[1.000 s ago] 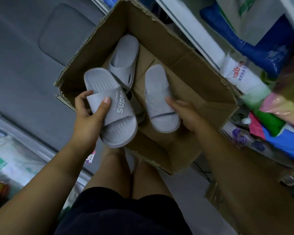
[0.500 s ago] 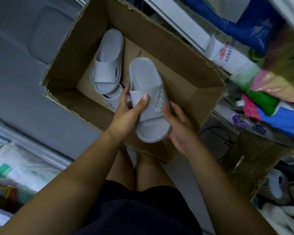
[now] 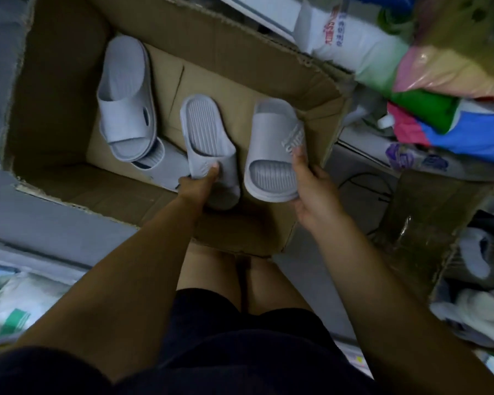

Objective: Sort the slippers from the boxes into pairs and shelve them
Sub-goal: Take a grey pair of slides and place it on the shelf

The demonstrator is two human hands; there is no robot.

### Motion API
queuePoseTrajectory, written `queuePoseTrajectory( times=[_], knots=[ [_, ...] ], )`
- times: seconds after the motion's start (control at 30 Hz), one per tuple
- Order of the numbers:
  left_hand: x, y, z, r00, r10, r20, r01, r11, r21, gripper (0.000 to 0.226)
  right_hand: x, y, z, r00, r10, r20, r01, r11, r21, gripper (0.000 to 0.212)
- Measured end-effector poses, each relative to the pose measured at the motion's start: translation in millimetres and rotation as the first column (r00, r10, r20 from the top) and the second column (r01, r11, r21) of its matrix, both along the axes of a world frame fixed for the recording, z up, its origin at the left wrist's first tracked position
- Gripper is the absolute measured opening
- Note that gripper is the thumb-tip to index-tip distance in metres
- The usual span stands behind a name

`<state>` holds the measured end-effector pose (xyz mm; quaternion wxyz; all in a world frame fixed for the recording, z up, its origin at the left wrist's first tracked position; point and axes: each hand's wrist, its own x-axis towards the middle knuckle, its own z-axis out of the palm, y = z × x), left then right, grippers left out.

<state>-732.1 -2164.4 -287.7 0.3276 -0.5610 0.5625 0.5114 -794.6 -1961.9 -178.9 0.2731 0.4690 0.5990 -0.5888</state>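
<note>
Slippers: left hand (image 3: 200, 185) grips one grey slipper (image 3: 206, 132), right hand (image 3: 311, 189) grips a second slipper (image 3: 268, 143), side by side above the cardboard box (image 3: 240, 52). Compare strap logos, size and left/right shape. Stack them as a pair before shelving.

Piled at right, all touching: white bag with red print (image 3: 351, 44), pink packet (image 3: 439, 72), green packet (image 3: 422, 105), blue packet (image 3: 468, 135). Below, on grey floor (image 3: 54, 223), 1 black cable (image 3: 364, 173). At lower left, white-and-green sack (image 3: 20, 303). Nearest the camera, dark shorts (image 3: 240, 346).
</note>
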Motion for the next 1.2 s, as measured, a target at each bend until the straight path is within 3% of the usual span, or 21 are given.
queuePoseTrajectory(
  times=[0.13, 0.3, 0.4, 0.47, 0.53, 0.63, 0.8, 1.0, 1.1, 1.2],
  knots=[
    [-5.1, 6.3, 4.8, 0.999, 0.037, -0.011, -0.037, 0.999, 0.008, 0.140, -1.3, -0.1, -2.2, 0.998, 0.055, 0.002, -0.055, 0.998, 0.039, 0.039],
    [-19.3, 16.7, 35.8, 0.996, 0.004, -0.087, -0.005, 1.000, -0.010, 0.090, 2.2, -1.5, 1.1, 0.998, 0.063, -0.001, -0.063, 0.998, 0.029, 0.055],
    [-24.0, 12.1, 57.7, 0.980, 0.103, -0.168, -0.112, 0.993, -0.042, 0.070, 2.9, -3.3, 12.7, 1.000, 0.025, 0.009, -0.025, 0.999, -0.028, 0.042],
    [-27.1, 3.1, 78.5, 0.961, 0.193, -0.201, -0.200, 0.980, -0.017, 0.065, 3.3, -2.0, 24.4, 0.999, -0.035, 0.010, 0.036, 0.996, -0.078, 0.039],
    [-28.5, -9.4, 104.5, 0.940, 0.226, -0.255, -0.223, 0.974, 0.040, 0.065, 5.0, -0.6, 41.6, 0.999, -0.043, -0.003, 0.043, 0.993, -0.107, 0.052],
    [-26.5, -27.0, 146.0, 0.904, 0.177, -0.388, -0.148, 0.984, 0.103, 0.058, 13.2, 2.5, 74.1, 0.998, 0.012, -0.058, -0.018, 0.995, -0.096, 0.071],
    [-20.0, -41.9, 238.8, 0.863, 0.065, -0.501, 0.017, 0.987, 0.159, 0.026, 35.4, -4.3, 148.6, 0.972, -0.055, -0.228, 0.029, 0.993, -0.115, 0.068],
    [-19.7, -59.2, 345.5, 0.803, -0.047, -0.595, 0.190, 0.965, 0.180, 0.048, 82.7, -30.4, 238.6, 0.863, -0.244, -0.443, 0.245, 0.968, -0.057, 0.051],
    [-15.0, -52.0, 389.7, 0.734, -0.100, -0.672, 0.308, 0.931, 0.198, 0.057, 124.2, -39.9, 271.8, 0.736, -0.421, -0.530, 0.434, 0.895, -0.108, 0.035],
    [-4.8, -27.6, 425.6, 0.639, -0.164, -0.752, 0.428, 0.888, 0.170, 0.060, 170.2, -36.9, 302.6, 0.628, -0.520, -0.579, 0.523, 0.833, -0.181, 0.046]
  ],
)
